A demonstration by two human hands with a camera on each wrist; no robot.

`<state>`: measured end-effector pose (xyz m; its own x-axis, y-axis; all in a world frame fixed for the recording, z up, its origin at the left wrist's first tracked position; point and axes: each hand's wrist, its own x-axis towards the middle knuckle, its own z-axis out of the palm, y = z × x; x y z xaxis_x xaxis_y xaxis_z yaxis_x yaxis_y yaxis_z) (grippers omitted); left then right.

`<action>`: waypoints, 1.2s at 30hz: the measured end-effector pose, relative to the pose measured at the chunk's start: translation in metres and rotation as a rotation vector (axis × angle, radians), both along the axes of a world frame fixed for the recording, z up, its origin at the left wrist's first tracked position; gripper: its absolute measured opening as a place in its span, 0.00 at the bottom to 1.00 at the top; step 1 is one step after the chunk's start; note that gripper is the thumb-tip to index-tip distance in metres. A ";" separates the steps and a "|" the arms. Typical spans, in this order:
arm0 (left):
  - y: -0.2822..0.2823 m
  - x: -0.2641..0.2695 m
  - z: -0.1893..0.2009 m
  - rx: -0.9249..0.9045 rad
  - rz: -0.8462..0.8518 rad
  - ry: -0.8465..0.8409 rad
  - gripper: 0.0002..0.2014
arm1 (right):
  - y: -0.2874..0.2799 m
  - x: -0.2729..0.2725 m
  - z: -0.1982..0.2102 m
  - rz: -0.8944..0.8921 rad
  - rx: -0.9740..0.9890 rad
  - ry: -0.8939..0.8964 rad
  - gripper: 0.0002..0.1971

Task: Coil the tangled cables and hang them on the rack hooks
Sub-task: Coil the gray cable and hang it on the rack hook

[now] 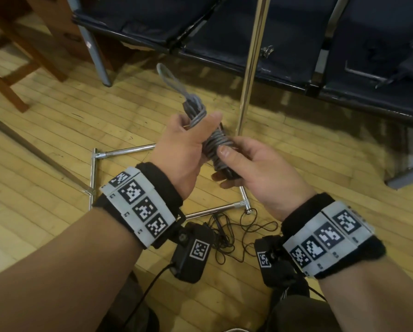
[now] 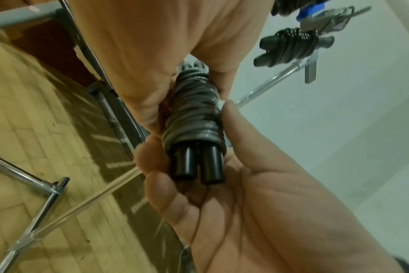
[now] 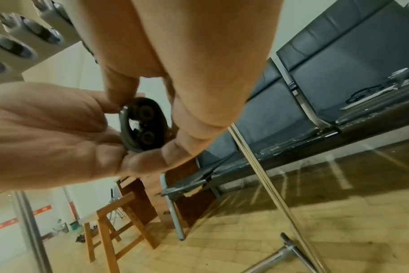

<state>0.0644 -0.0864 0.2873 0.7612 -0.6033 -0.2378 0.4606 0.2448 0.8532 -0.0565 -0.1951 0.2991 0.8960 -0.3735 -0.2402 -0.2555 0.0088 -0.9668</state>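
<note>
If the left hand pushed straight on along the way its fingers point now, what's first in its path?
Nothing before the cable it already grips: the left hand is wrapped round the grey coiled cable. Beyond that, probably the rack's upright chrome pole, though depth is unclear.

We note a grey cable (image 1: 216, 142) with glossy black plastic ends, a chrome pole (image 1: 253, 61) (polished), and a worn wood floor (image 1: 296, 164).

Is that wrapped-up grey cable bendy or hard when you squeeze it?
The tightly wound grey cable bundle probably feels firm, since its turns sit packed. Its free loop likely stays floppy. The two smooth black plugs might slip.
</note>
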 end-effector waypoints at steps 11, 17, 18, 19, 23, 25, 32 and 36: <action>0.062 0.030 0.019 -0.032 -0.233 -0.162 0.18 | -0.005 -0.006 0.031 -0.228 0.204 -0.160 0.31; 0.081 0.038 0.016 0.105 -0.220 -0.302 0.15 | 0.007 0.002 0.033 -0.217 0.107 -0.142 0.28; 0.082 0.039 0.016 0.112 -0.215 -0.313 0.13 | 0.010 0.004 0.034 -0.199 0.092 -0.139 0.28; 0.082 0.040 0.015 0.119 -0.202 -0.323 0.12 | 0.014 0.006 0.034 -0.180 0.087 -0.139 0.28; 0.086 0.046 0.013 0.135 -0.130 -0.364 0.13 | 0.021 0.011 0.037 -0.127 0.069 -0.131 0.23; 0.089 0.046 0.014 0.113 -0.111 -0.381 0.13 | 0.024 0.011 0.039 -0.121 0.027 -0.128 0.14; 0.105 0.033 0.042 0.039 -0.045 -0.348 0.15 | 0.053 -0.008 0.067 -0.047 -0.209 -0.127 0.10; 0.114 0.026 0.087 0.028 -0.027 -0.364 0.16 | 0.065 -0.018 0.115 0.109 -0.213 -0.079 0.09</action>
